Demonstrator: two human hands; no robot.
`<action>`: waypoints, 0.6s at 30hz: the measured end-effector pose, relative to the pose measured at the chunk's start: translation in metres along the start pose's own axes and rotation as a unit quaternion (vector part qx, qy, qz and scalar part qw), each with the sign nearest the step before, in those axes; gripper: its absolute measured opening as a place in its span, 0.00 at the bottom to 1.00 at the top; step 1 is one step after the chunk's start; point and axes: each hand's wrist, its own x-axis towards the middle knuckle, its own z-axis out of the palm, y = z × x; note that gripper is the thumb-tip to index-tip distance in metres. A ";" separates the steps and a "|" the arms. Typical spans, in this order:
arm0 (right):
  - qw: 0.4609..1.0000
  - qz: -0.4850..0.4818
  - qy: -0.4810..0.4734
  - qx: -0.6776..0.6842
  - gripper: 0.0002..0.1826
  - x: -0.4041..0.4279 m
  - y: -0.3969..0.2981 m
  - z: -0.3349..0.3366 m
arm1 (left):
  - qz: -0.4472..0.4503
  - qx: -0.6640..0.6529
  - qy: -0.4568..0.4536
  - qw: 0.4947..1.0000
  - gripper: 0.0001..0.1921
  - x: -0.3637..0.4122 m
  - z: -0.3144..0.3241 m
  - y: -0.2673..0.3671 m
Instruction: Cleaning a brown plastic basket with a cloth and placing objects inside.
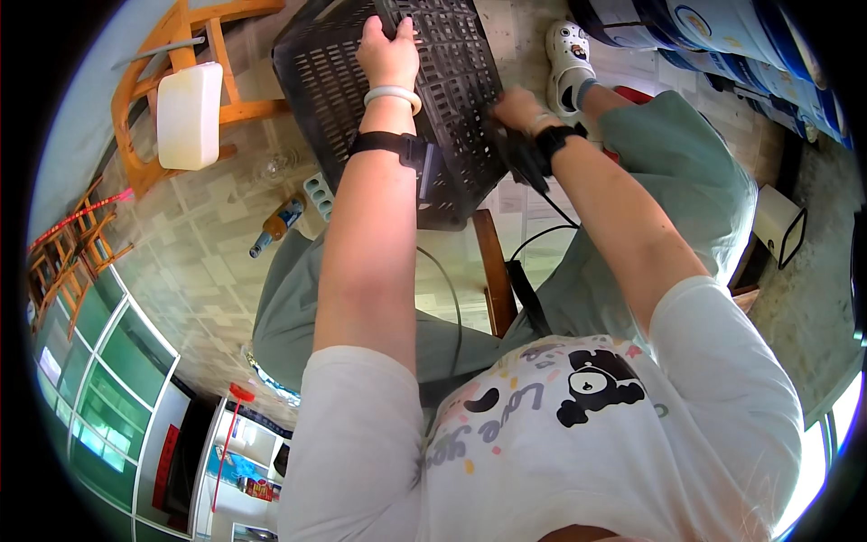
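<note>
A black slatted plastic crate (447,101) is tilted on the floor before me, just beyond my knees. My left hand (389,54), with a pale bangle at the wrist, grips the crate's upper edge, fingers hooked over it. At the crate's right side, my right hand (521,110) is blurred, its fingers curled by the rim. A dark, blurred thing (518,156) hangs just below that hand; what it is, and whether the hand holds it, I cannot tell. Black straps circle both my wrists.
A bottle (278,225) lies on the floor left of the crate, near a pale block with holes (318,195). Further left is a wooden chair (139,135) with a white container (189,116). Blue-and-white tins (738,40) stand at upper right. A black cable (542,234) runs between my knees.
</note>
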 end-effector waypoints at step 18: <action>0.999 0.015 0.001 0.048 0.15 -0.052 0.003 0.003 | -0.005 -0.034 -0.020 0.999 0.11 -0.009 -0.005 0.027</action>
